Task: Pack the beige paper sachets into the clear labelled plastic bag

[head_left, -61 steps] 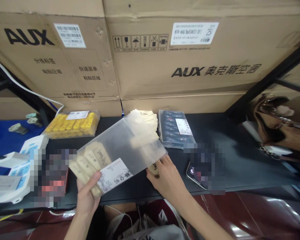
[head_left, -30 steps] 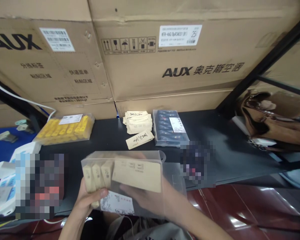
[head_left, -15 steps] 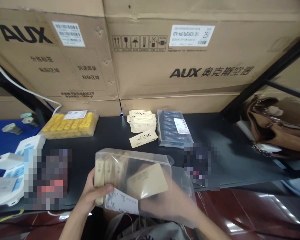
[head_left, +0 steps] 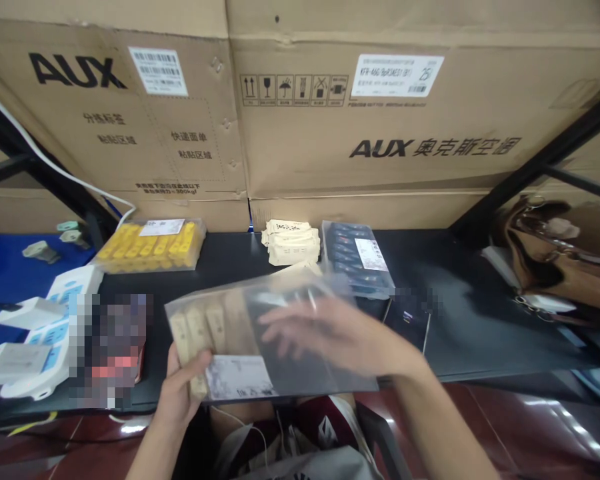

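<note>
My left hand (head_left: 185, 383) grips the left end of a clear plastic box (head_left: 300, 383), thumb on the front and fingers behind. Several beige packets (head_left: 196, 327) stand upright side by side in that end. A white printed label (head_left: 240, 377) is on the box's front. My right hand (head_left: 315, 330), slightly blurred, overlaps the right half of the box with its fingers spread and no packet visible in them. Whether it is inside the box or in front of it, I cannot tell. Beyond the box lies a pile of beige packets (head_left: 293, 243), one partly hidden behind the box.
A box of yellow packets (head_left: 150, 247) sits back left, a box of dark blue packets (head_left: 353, 257) back right. Left are a white power strip (head_left: 70, 333) and a pixelated object (head_left: 117, 347). A phone (head_left: 407, 323) and brown bag (head_left: 555, 247) lie right. Large cartons (head_left: 380, 120) stand behind.
The packet that was in my right hand inside the box is no longer in it, and the fingers have spread. The box has shifted slightly left, and the view has turned a little.
</note>
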The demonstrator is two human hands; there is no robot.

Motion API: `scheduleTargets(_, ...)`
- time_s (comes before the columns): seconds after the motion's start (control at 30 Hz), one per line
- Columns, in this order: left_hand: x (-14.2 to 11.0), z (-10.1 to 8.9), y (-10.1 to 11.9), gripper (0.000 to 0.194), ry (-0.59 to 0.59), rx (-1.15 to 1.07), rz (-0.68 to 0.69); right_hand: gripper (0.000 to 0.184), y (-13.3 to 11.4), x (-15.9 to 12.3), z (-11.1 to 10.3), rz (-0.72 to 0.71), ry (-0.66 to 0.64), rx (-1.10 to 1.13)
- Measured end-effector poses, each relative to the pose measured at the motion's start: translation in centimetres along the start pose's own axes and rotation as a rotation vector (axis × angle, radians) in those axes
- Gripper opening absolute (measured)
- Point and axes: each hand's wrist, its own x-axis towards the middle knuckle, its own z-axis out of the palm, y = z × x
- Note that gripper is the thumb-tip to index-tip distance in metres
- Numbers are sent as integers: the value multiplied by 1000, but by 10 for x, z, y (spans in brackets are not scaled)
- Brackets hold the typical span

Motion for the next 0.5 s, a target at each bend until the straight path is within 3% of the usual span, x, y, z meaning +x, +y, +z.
scheduleTargets(0.07,6,1,3,67,66,-119,5,25,0,3,-19,-104,295,163)
scheduleTargets(0.13,11,6,9,55,136,-214,48,26,13,7,-26,-163,731,50)
scheduleTargets(0.17,12,9,12,49,160,-244,67,26,24,9,-24,-159,845,-88)
scheduleTargets(0.2,14,11,15,45,174,-268,79,27,38,11,-19,-127,856,-246)
scheduleTargets(0.27,15,14,19,42,176,-308,70,30,67,15,-2,-44,584,-563)
scheduleTargets(0.37,15,14,20,40,175,-333,43,55,100,18,29,86,188,-878)
scheduleTargets(0.43,13,14,20,36,198,-319,30,60,107,14,45,132,83,-964)
scheduleTargets(0.5,11,14,20,34,210,-302,34,54,105,6,54,128,95,-936)
